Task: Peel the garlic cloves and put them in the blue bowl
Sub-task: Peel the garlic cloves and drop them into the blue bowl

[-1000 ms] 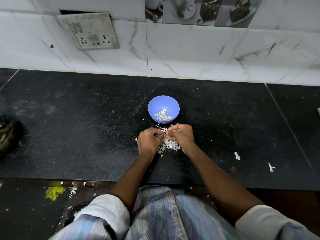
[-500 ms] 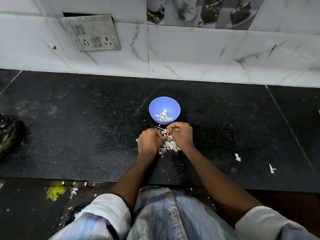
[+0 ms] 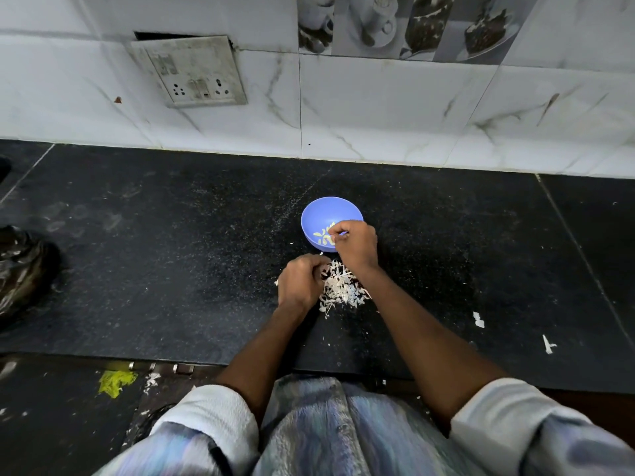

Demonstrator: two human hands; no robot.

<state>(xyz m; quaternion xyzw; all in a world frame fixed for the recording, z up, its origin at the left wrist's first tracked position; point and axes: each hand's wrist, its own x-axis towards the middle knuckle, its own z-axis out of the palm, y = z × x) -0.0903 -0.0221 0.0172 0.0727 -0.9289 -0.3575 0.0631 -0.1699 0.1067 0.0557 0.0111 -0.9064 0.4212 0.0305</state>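
Note:
A small blue bowl point(image 3: 319, 206) stands on the black counter point(image 3: 171, 269) and holds several pale peeled garlic cloves point(image 3: 323, 238). My right hand point(image 3: 355, 245) reaches over the bowl's near right rim, its fingertips pinched together on a small pale clove just above the ones inside. In front of the bowl lies a heap of white garlic peel point(image 3: 342, 288). My left hand point(image 3: 300, 283) rests at the heap's left edge with its fingers curled; what they hold, if anything, is hidden.
A crumpled black bag point(image 3: 24, 269) sits at the counter's left edge. White scraps point(image 3: 478, 319) lie to the right. A tiled wall with a socket plate point(image 3: 192, 73) closes the back. The counter's front edge runs just below my forearms.
My hands were together over the peel heap. The right hand has since moved up and forward over the bowl, while the left stayed by the heap.

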